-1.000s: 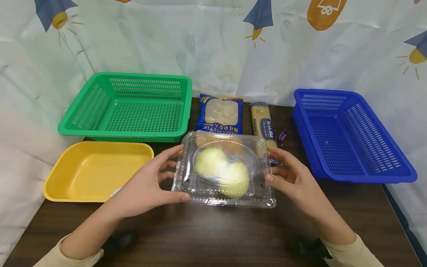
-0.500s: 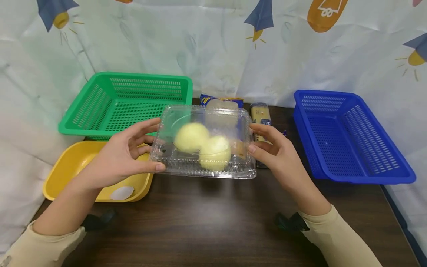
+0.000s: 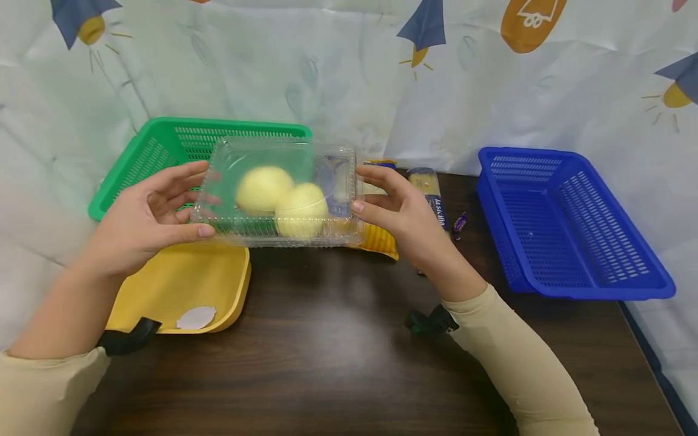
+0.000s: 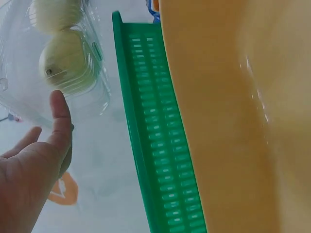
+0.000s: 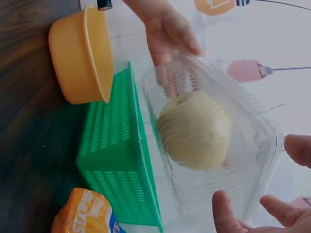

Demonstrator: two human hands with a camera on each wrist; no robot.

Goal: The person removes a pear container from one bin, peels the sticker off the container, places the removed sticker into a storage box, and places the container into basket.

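Showing, largest to smallest: dark wood table (image 3: pixel 338 363) w/ printed curtain behind; blue basket (image 3: pixel 567 224) at right, green basket (image 3: pixel 158 157) at rear left, yellow tray (image 3: pixel 180 284) in front of it w/ a white sticker inside. Clear clamshell box (image 3: pixel 278 194) is held in the air, over the near rim of the green basket and the yellow tray's far edge, touching neither as far as can be told. Left hand (image 3: pixel 142 224) & right hand (image 3: pixel 398 215) clamp it from opposite ends: thumbs on the near edge, fingers spread along the sides, part-curled, neither fully closed. Inside, lid shut, sit two pale yellow round fruits (image 3: pixel 280 200), touching. Behind the box, partly hidden: pasta bags (image 3: pixel 431 188) & a small purple candy (image 3: pixel 461 223) near the blue basket. Judged progress: box is lifted and carried to the left side; setting it down and letting go are not yet done. Other packets lie untouched.
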